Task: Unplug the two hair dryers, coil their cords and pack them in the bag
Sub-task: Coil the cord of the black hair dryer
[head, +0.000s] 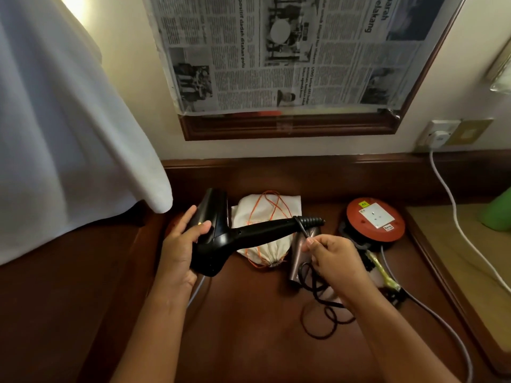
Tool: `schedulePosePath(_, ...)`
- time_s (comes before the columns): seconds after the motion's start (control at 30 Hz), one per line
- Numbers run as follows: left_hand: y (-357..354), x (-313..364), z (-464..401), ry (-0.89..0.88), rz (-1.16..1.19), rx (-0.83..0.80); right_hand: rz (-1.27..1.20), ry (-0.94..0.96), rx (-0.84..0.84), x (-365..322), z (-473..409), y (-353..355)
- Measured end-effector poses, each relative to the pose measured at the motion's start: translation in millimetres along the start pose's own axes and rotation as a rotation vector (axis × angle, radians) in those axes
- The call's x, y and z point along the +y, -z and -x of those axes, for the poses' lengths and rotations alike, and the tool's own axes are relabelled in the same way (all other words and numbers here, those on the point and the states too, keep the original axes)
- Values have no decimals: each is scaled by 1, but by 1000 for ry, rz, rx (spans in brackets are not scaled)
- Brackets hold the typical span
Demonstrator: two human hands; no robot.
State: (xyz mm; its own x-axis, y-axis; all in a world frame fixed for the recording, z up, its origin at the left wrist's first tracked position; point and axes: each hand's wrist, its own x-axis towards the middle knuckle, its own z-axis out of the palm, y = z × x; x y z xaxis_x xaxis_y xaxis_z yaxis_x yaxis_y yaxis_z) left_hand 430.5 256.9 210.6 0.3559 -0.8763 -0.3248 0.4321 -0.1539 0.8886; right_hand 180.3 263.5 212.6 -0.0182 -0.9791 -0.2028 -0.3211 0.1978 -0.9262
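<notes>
My left hand [181, 244] grips the body of a black hair dryer [218, 233], held above the desk with its handle pointing right. My right hand [336, 257] pinches the dryer's black cord [302, 230] just below the ribbed end of the handle. The rest of that cord [320, 313] trails down in loose loops onto the desk. A white drawstring bag [265, 214] with orange strings lies flat behind the dryer. A second, brown hair dryer [300, 258] lies on the desk, partly hidden under my right hand.
A red round extension reel [374, 221] with a white socket sits at the right. A grey cable [442, 319] runs from it toward me. A white plug [439, 136] sits in the wall socket, with a white cable hanging down. A white cloth [69, 134] hangs at the left.
</notes>
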Motion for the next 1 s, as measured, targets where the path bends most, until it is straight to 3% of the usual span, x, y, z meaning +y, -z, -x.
schedulePosePath(0.17,-14,-5,5,11,12,34,180,129,46,8,9,10)
schedulePosePath(0.33,-22,-4,11,6,-3,58,-183,-126,-240,23,9,25)
schedulePosePath(0.43,-26,-3,14,4,-11,83,-309,-170,-334,28,5,28)
schedulePosePath(0.6,-25,4,14,-34,3,117,-143,-97,-309,34,-4,25)
schedulePosePath(0.77,-27,1,20,-29,-6,140,-137,-108,-300,42,-7,18)
schedulePosePath(1.0,-20,5,20,23,83,184,-721,-101,-444,48,-4,24)
